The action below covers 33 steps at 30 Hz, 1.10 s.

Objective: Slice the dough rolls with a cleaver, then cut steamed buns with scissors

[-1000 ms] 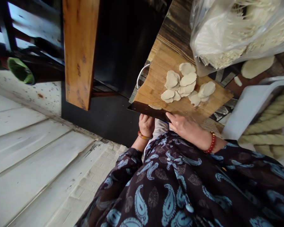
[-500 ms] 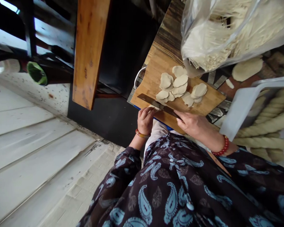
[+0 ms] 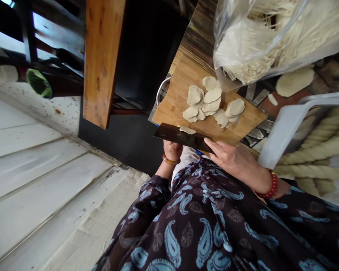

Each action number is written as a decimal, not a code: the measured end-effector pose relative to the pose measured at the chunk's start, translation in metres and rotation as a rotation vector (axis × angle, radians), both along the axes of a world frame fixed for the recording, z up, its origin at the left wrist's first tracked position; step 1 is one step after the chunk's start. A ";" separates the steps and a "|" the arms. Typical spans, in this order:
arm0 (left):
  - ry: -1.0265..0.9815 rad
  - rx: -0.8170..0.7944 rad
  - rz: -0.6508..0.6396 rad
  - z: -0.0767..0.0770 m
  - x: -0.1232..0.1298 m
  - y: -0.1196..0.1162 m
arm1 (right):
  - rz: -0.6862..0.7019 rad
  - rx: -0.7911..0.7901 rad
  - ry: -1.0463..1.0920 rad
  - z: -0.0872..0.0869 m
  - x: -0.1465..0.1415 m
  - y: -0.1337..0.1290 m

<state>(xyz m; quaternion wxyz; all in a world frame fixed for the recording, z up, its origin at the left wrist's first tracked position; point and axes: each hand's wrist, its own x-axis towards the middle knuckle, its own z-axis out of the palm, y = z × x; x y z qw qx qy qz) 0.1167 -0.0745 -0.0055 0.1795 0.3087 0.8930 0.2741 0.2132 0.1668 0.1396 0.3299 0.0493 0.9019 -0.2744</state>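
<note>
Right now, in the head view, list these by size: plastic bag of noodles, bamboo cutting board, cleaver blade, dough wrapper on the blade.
Plastic bag of noodles and bamboo cutting board: too close to rank, since the frame cuts off the bag and it seems nearer the camera.
Cleaver blade.
Dough wrapper.

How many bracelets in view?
2: an orange bangle on the left wrist, a red bead bracelet on the right wrist. Sleeves could hide more.

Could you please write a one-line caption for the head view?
Right hand on a cleaver bearing a dough wrapper, over a wooden cutting board.
</note>
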 end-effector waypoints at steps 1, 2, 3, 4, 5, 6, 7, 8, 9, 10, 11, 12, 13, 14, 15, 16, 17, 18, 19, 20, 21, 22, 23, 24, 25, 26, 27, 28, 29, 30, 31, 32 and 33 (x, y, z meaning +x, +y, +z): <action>0.052 0.015 0.000 0.002 -0.001 0.001 | 0.000 0.013 0.010 0.000 -0.001 0.002; 0.113 0.031 -0.003 0.005 -0.002 0.002 | -0.002 0.023 0.022 0.000 -0.001 0.004; 0.171 0.044 -0.007 0.010 -0.004 0.004 | -0.007 0.030 0.036 -0.001 -0.002 0.006; 0.209 0.049 -0.015 0.016 -0.006 0.006 | -0.017 0.031 0.052 -0.002 -0.002 0.008; 0.228 0.052 -0.018 0.024 -0.008 0.008 | -0.031 0.022 0.073 -0.003 -0.001 0.010; 0.226 0.056 -0.009 0.031 -0.010 0.010 | -0.049 0.001 0.097 -0.004 0.000 0.011; 0.208 0.063 0.016 0.038 -0.013 0.012 | -0.073 -0.029 0.123 -0.006 0.002 0.012; 0.180 0.077 0.058 0.044 -0.016 0.014 | -0.104 -0.065 0.151 -0.008 0.004 0.012; 0.141 0.098 0.118 0.049 -0.019 0.016 | -0.141 -0.105 0.179 -0.010 0.005 0.012; 0.087 0.133 0.196 0.052 -0.023 0.018 | -0.179 -0.150 0.207 -0.011 0.006 0.011; 0.011 0.179 0.283 0.054 -0.028 0.021 | -0.221 -0.195 0.229 -0.012 0.007 0.010; -0.092 0.236 0.369 0.055 -0.032 0.025 | -0.267 -0.241 0.242 -0.013 0.007 0.009; -0.219 0.300 0.441 0.054 -0.037 0.028 | -0.314 -0.289 0.244 -0.013 0.006 0.008; -0.364 0.366 0.492 0.053 -0.042 0.032 | -0.362 -0.333 0.237 -0.013 0.005 0.008; -0.516 0.423 0.520 0.053 -0.046 0.036 | -0.412 -0.371 0.219 -0.013 0.003 0.008; -0.665 0.467 0.524 0.052 -0.050 0.040 | -0.462 -0.404 0.187 -0.014 0.002 0.008; -0.802 0.496 0.512 0.052 -0.053 0.043 | -0.511 -0.443 0.140 -0.014 0.000 0.008; -0.921 0.513 0.497 0.053 -0.056 0.046 | -0.555 -0.495 0.081 -0.014 -0.001 0.009; -1.022 0.520 0.484 0.054 -0.058 0.048 | -0.596 -0.562 0.012 -0.014 -0.002 0.010; -1.101 0.521 0.477 0.056 -0.059 0.050 | -0.633 -0.641 -0.061 -0.015 -0.002 0.011; -1.160 0.519 0.473 0.058 -0.060 0.051 | -0.670 -0.725 -0.124 -0.015 -0.003 0.012; -1.201 0.518 0.468 0.061 -0.060 0.051 | -0.705 -0.800 -0.171 -0.015 -0.003 0.012; -1.228 0.518 0.458 0.063 -0.060 0.051 | -0.737 -0.858 -0.200 -0.016 -0.003 0.013; -1.248 0.519 0.442 0.066 -0.060 0.051 | -0.766 -0.897 -0.216 -0.016 -0.003 0.013; -1.265 0.523 0.427 0.068 -0.060 0.051 | -0.790 -0.922 -0.226 -0.016 -0.003 0.013; -1.282 0.529 0.420 0.070 -0.059 0.050 | -0.805 -0.940 -0.233 -0.016 -0.002 0.012; -1.297 0.536 0.426 0.073 -0.059 0.050 | -0.811 -0.952 -0.240 -0.016 -0.001 0.012; -1.307 0.545 0.448 0.074 -0.058 0.050 | -0.811 -0.963 -0.246 -0.016 0.000 0.011; -1.311 0.556 0.481 0.076 -0.057 0.051 | -0.811 -0.973 -0.248 -0.016 0.001 0.010; -1.309 0.568 0.523 0.078 -0.057 0.052 | -0.811 -0.982 -0.246 -0.016 0.002 0.010; -1.304 0.581 0.565 0.081 -0.056 0.055 | -0.814 -0.989 -0.242 -0.015 0.004 0.009; -1.299 0.594 0.601 0.083 -0.055 0.058 | -0.824 -0.993 -0.237 -0.015 0.005 0.009; -1.299 0.606 0.628 0.086 -0.054 0.062 | -0.837 -0.996 -0.230 -0.014 0.005 0.010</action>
